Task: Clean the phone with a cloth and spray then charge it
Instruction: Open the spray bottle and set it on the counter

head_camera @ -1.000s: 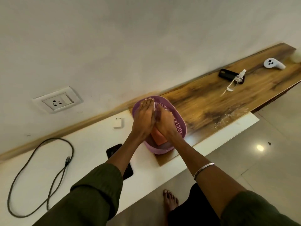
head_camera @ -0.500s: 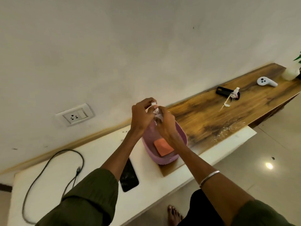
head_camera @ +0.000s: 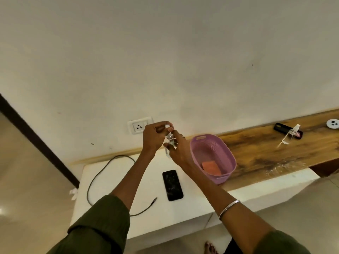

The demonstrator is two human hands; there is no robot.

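Both hands hold a small clear spray bottle [head_camera: 170, 139] in the air, left of the basket. My left hand [head_camera: 156, 138] pinches its white cap at the top. My right hand [head_camera: 178, 149] grips the bottle's body. Below them a black phone [head_camera: 172, 184] lies face up on the white counter [head_camera: 192, 204]. An orange cloth [head_camera: 211, 167] lies inside the purple basket [head_camera: 227, 154]. A dark charging cable [head_camera: 102, 173] loops across the counter's left side, its plug end [head_camera: 154, 199] near the phone. A wall socket [head_camera: 139, 125] sits behind my hands.
On the wooden shelf [head_camera: 256, 153] to the right lie a second clear spray bottle [head_camera: 290, 137], a dark phone case [head_camera: 280, 128] and a white controller [head_camera: 333, 123]. Water glistens on the shelf's front edge [head_camera: 282, 166]. My bare foot [head_camera: 211, 247] shows on the tiled floor.
My hands lifted the spray bottle out of the basket and moved it left and up. The view swung left, and the basket now sits to the right of my hands.
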